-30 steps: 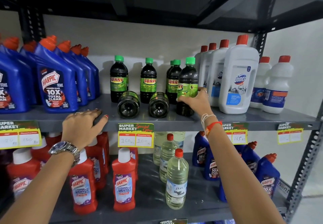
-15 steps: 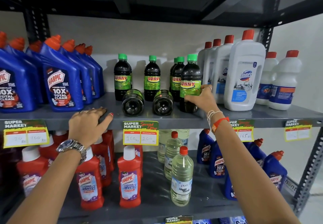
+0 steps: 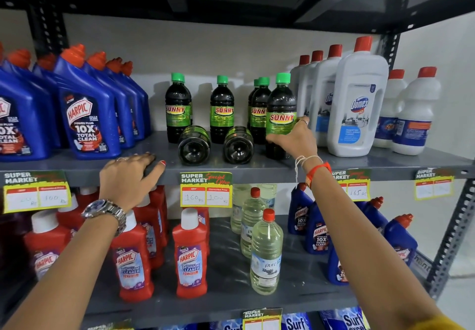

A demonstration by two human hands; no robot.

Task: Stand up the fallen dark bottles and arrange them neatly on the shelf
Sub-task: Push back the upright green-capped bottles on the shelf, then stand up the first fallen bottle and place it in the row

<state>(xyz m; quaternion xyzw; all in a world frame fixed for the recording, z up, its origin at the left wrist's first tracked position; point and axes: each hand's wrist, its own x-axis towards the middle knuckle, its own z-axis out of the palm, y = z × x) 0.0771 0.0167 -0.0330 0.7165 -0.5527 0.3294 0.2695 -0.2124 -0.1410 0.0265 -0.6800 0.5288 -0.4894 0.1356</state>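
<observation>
On the grey middle shelf (image 3: 257, 169) stand several dark bottles with green caps and green Sunny labels. My right hand (image 3: 295, 140) grips the front right dark bottle (image 3: 280, 108), which stands upright. Two more dark bottles lie on their sides with their bases towards me: the left fallen one (image 3: 194, 145) and the right fallen one (image 3: 237, 144). Behind them stand an upright bottle at the left (image 3: 177, 109) and one in the middle (image 3: 221, 109). My left hand (image 3: 128, 175) rests flat on the shelf's front edge, holding nothing.
Blue Harpic bottles (image 3: 84, 113) crowd the shelf's left side. White Domex bottles (image 3: 358, 108) stand close on the right of the held bottle. Price tags (image 3: 205, 189) hang on the shelf edge. Red Harpic bottles (image 3: 190, 255) and clear bottles (image 3: 266, 255) fill the shelf below.
My right hand has kept its grip on the dark bottle and turned it so the Sunny label faces me. My left hand has stayed on the shelf edge.
</observation>
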